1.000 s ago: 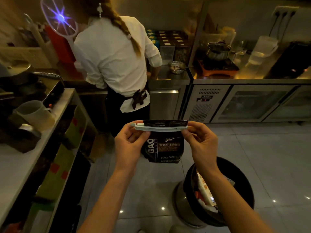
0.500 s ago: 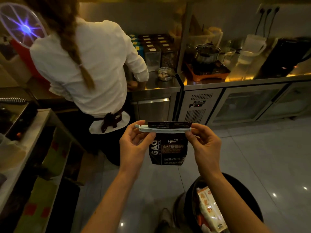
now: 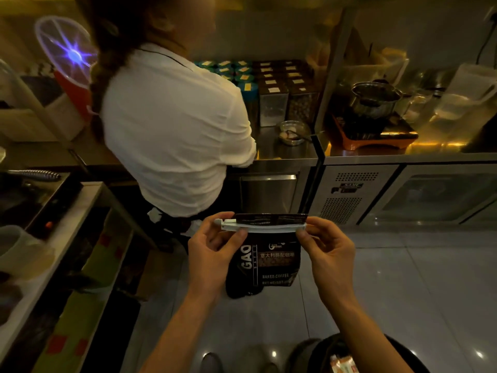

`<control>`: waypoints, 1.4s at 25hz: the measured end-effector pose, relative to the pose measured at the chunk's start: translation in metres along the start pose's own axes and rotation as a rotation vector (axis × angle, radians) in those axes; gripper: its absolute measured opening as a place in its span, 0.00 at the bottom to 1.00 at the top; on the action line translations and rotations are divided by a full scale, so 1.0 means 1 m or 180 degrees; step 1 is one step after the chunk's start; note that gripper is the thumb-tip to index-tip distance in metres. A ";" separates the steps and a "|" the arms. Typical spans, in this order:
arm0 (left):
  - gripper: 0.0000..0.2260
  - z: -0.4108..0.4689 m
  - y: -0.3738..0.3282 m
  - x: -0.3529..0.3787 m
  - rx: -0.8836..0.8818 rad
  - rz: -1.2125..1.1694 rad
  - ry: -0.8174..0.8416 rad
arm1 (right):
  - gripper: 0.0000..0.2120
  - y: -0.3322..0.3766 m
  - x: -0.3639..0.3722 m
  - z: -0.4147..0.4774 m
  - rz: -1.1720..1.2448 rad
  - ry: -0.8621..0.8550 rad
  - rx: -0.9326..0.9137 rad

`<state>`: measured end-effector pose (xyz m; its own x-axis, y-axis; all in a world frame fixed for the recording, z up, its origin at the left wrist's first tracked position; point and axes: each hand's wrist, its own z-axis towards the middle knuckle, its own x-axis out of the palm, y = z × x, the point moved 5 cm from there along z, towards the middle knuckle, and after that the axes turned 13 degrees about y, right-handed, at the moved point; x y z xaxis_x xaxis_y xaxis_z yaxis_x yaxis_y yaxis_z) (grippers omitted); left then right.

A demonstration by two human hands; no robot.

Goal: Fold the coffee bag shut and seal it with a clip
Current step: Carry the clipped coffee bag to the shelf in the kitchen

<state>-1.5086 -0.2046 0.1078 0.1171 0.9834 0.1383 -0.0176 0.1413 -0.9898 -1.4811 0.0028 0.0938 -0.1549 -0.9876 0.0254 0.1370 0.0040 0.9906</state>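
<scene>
A black coffee bag with white lettering hangs in mid-air in front of me, its top folded over. A long white clip lies across the fold, running from one side of the bag to the other. My left hand pinches the clip's left end between thumb and fingers. My right hand pinches the right end the same way. A narrow strip of the bag's top shows above the clip.
A person in a white shirt stands close ahead at a steel counter. A shelf unit runs along my left. A black bin sits at my lower right. Pot, jugs and containers fill the counter beyond.
My view has swung left and nearer the person ahead. Both hands stay on the clip's ends with the bag hanging the same way.
</scene>
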 end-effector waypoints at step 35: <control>0.17 0.292 -0.031 -0.377 0.0019 -0.0187 -0.0591 | 0.13 -0.051 0.388 0.291 0.0086 0.0362 -0.0002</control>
<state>-1.8426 -0.5468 0.0958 -0.0672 0.9774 0.2002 -0.0220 0.1992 -0.9797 -1.8332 -0.3352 0.0923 -0.0391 -0.9986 0.0366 0.1402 0.0307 0.9896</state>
